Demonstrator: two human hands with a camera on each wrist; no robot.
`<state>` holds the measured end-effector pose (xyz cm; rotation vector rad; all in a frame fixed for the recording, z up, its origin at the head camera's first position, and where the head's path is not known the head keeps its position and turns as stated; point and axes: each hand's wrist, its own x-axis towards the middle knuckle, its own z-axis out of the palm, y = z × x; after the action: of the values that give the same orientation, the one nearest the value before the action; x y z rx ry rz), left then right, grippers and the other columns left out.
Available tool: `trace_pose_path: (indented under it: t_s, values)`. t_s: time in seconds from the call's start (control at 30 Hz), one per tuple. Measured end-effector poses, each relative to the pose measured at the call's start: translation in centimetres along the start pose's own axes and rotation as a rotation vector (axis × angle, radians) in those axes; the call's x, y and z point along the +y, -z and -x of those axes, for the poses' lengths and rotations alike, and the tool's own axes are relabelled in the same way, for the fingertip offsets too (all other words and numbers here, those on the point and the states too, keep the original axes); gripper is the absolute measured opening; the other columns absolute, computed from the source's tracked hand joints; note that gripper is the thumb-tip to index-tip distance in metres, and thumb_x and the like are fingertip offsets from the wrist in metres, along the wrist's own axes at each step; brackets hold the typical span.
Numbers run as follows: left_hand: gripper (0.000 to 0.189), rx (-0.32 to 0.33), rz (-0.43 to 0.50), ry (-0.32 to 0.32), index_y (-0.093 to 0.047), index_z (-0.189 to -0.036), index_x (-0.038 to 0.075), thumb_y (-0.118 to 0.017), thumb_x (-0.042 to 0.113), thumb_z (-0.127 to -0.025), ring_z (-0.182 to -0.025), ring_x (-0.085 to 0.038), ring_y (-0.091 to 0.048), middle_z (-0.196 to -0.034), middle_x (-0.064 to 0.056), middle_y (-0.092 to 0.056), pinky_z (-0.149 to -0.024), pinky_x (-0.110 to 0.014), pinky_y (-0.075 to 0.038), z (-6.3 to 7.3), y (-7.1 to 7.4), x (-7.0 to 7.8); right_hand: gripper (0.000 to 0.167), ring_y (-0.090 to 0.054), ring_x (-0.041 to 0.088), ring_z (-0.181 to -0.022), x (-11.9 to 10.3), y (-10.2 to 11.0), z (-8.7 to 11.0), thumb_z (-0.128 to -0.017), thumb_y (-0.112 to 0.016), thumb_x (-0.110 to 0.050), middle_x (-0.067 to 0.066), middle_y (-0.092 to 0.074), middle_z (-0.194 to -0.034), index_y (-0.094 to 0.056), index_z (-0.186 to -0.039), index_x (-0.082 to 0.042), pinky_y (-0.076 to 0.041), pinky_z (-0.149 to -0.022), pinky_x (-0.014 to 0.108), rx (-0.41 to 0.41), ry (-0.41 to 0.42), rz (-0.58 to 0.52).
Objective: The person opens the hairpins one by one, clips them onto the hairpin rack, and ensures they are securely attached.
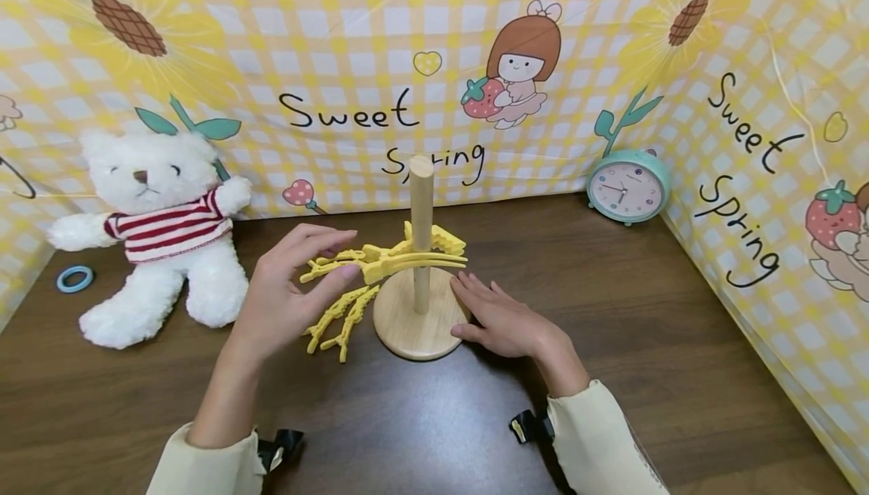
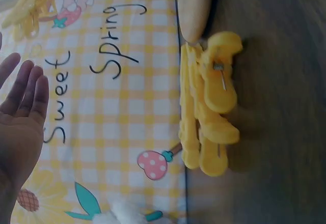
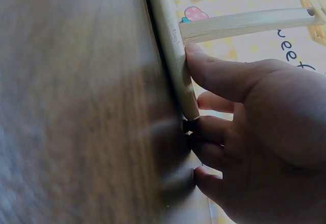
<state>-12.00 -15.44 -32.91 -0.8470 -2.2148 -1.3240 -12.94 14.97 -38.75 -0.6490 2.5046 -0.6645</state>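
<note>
Brown table, teddy left, clock right, clips beside wooden stand

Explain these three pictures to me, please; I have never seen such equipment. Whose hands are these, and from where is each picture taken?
There is no machine: these are a person's two bare hands. The wide picture comes from a camera on the head, looking forward and down. The other two come from cameras on the left and right wrists, and look turned sideways. On the table is a wooden stand. Some clips are up at its post; others lie beside its base. A bear, ring and clock are also there. The left hand, near the upper clips, seems to hold nothing; the right hand touches the base's edge.
</note>
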Motion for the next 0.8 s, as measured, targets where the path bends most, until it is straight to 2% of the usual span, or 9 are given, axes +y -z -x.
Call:
trace_pose_path:
  t_s: [0.2,0.4,0.5,0.6,0.67,0.73,0.8]
  values:
    - [0.04,0.045,-0.049,0.051,-0.072,-0.122,0.003,-0.076,-0.009,-0.084,-0.099,-0.009,-0.059,-0.112,-0.004,-0.067,-0.085,-0.019,-0.046,0.4,0.7,-1.3,0.077,-0.002,0.02,-0.154,0.1,0.0,0.0,-0.105,-0.055,-0.041,0.008,-0.005,-0.169,-0.013,-0.164,-0.014,-0.004,-0.124,0.045,-0.003,0.013,0.006]
    - [0.031,0.034,-0.105,0.2,-0.072,-0.124,0.007,-0.071,0.002,-0.094,-0.1,-0.004,-0.059,-0.118,-0.005,-0.067,-0.082,-0.017,-0.045,0.8,1.1,-3.1,0.077,-0.003,0.021,-0.155,0.1,0.2,-0.1,-0.105,-0.055,-0.039,0.01,-0.006,-0.169,-0.013,-0.163,-0.011,-0.003,-0.124,0.044,-0.002,0.028,0.013]
    - [0.029,0.005,-0.155,0.264,-0.071,-0.125,0.008,-0.071,0.009,-0.096,-0.103,-0.011,-0.061,-0.122,-0.005,-0.066,-0.083,-0.017,-0.045,0.9,1.3,-4.2,0.077,-0.003,0.021,-0.155,0.0,0.3,-0.2,-0.105,-0.055,-0.039,0.01,-0.006,-0.169,-0.013,-0.163,-0.011,-0.003,-0.124,0.044,-0.003,0.028,0.016]
    - [0.03,-0.027,-0.176,0.319,-0.07,-0.125,0.005,-0.072,0.012,-0.096,-0.107,-0.025,-0.062,-0.125,-0.009,-0.065,-0.09,-0.028,-0.05,1.1,1.5,-5.2,0.077,-0.003,0.021,-0.155,0.0,0.2,-0.2,-0.105,-0.054,-0.039,0.01,-0.006,-0.169,-0.013,-0.163,-0.011,-0.003,-0.124,0.044,-0.004,0.03,0.017]
    - [0.031,-0.062,-0.189,0.364,-0.068,-0.127,0.004,-0.071,0.014,-0.097,-0.111,-0.033,-0.061,-0.127,-0.012,-0.064,-0.095,-0.04,-0.051,1.3,1.7,-5.7,0.077,-0.003,0.021,-0.155,0.0,0.2,-0.2,-0.105,-0.054,-0.039,0.01,-0.007,-0.169,-0.013,-0.163,-0.011,-0.003,-0.124,0.043,-0.003,0.031,0.017]
    - [0.033,-0.109,-0.203,0.414,-0.067,-0.128,0.003,-0.071,0.013,-0.097,-0.115,-0.038,-0.059,-0.131,-0.015,-0.061,-0.096,-0.052,-0.049,1.4,1.8,-6.2,0.077,-0.003,0.021,-0.155,0.0,0.1,-0.2,-0.105,-0.054,-0.039,0.01,-0.007,-0.169,-0.013,-0.163,-0.011,-0.003,-0.124,0.043,-0.004,0.03,0.017]
    - [0.036,-0.159,-0.217,0.462,-0.065,-0.13,0.001,-0.071,0.014,-0.097,-0.118,-0.041,-0.057,-0.134,-0.018,-0.059,-0.098,-0.057,-0.046,1.6,2.1,-6.5,0.077,-0.003,0.021,-0.155,0.0,0.1,-0.2,-0.105,-0.054,-0.04,0.01,-0.007,-0.169,-0.013,-0.163,-0.011,-0.003,-0.124,0.043,-0.006,0.031,0.019]
